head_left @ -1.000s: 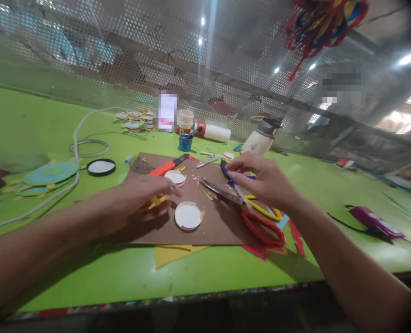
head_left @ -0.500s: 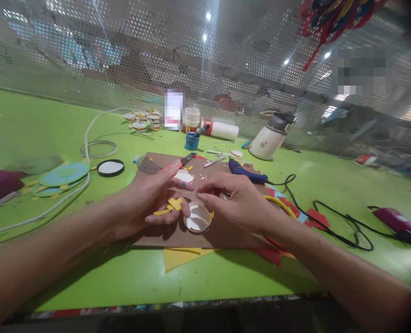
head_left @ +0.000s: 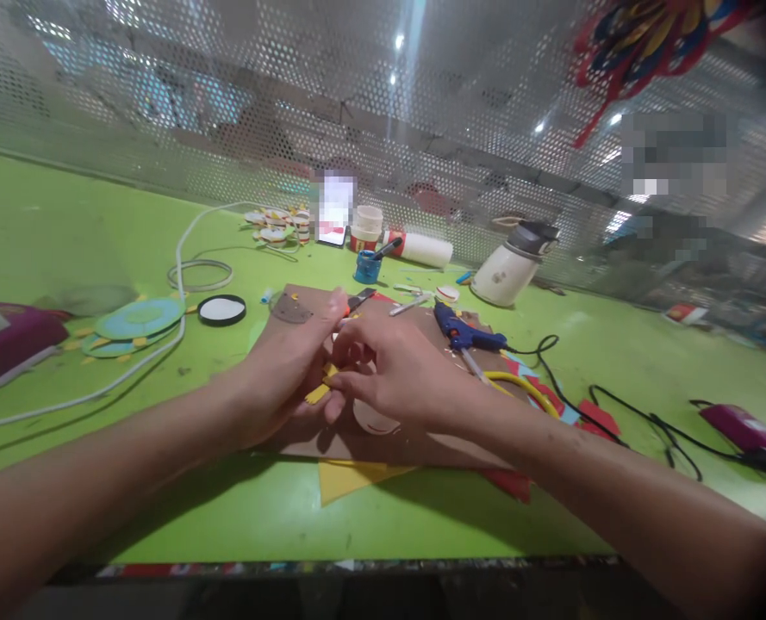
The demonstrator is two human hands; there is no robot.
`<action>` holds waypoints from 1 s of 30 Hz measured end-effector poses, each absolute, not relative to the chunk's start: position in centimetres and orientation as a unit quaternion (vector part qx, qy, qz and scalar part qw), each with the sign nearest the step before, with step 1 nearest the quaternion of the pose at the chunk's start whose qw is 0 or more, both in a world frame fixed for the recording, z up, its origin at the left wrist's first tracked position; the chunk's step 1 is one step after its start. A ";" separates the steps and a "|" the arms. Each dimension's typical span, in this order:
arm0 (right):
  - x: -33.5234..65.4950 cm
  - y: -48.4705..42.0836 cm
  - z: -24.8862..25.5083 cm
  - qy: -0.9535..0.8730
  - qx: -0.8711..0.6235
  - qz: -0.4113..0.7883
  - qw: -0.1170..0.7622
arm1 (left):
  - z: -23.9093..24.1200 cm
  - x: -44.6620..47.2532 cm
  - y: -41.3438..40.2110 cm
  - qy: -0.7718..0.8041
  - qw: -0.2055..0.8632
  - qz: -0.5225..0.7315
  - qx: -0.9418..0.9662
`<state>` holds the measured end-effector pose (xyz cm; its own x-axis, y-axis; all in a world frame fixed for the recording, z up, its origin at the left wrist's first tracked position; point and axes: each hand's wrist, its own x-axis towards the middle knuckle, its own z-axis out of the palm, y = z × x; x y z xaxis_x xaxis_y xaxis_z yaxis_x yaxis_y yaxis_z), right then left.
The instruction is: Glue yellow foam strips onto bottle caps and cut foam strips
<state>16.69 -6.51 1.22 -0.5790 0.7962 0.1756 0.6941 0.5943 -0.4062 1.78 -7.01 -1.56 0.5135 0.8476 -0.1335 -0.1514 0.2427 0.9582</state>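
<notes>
My left hand is cupped with the palm up, its fingers curled around several small yellow paper strips. Over that palm, my right hand has its thumb and forefinger bent in a pinch at the strips; the fingertips partly cover them. Beneath my right hand a round white paper piece lies on the brown board, mostly hidden. A cutter knife rests behind my left thumb. On the board's right side lies a blue glue gun.
Behind the board stand a blue pot with a marker, paper cups and a white jug. A white cable runs along the left, near a black-rimmed disc. A black cord trails right. Yellow paper sticks out in front.
My right hand has moved left from above the round white piece to the yellow strips in my left palm. The left fingers have curled more. The whole view has shifted slightly.
</notes>
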 end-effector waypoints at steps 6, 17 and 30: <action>16.3 -6.4 0.8 -0.867 -0.407 0.186 0.219 | -1.3 1.9 -7.3 0.381 0.704 0.365 0.475; 19.8 -5.5 2.3 -0.716 -0.393 0.461 0.346 | -1.8 1.6 -6.7 0.394 0.716 0.342 0.464; 21.7 -6.4 2.4 -0.897 -0.374 0.155 0.178 | -2.7 1.9 -6.7 0.422 0.428 0.299 0.741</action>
